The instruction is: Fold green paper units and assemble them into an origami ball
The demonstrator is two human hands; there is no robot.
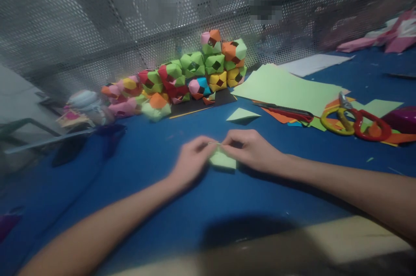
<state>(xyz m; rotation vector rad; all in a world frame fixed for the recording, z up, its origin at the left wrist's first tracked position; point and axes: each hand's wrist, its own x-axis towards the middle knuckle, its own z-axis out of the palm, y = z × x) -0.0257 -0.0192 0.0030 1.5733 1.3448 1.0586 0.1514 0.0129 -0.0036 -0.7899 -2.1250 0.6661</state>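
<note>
A small piece of pale green paper (224, 161), seemingly folded, lies low over the blue tabletop between my two hands. My left hand (194, 157) pinches its upper left edge with thumb and fingers. At the upper right edge, my right hand (248, 150) closes on the same paper, its fingertips almost meeting those of the left. The fingers cover the top of the paper. Just beyond the right hand sits a folded green paper triangle (243, 115).
Colourful folded-paper blocks (192, 64) are stacked at the back, partly on a black sheet (208, 109). Green paper sheets (286, 87) lie back right, with a dark slim tool (284, 111) and scissors with yellow and red handles (372, 125) before them. A perforated metal panel (130, 20) stands behind.
</note>
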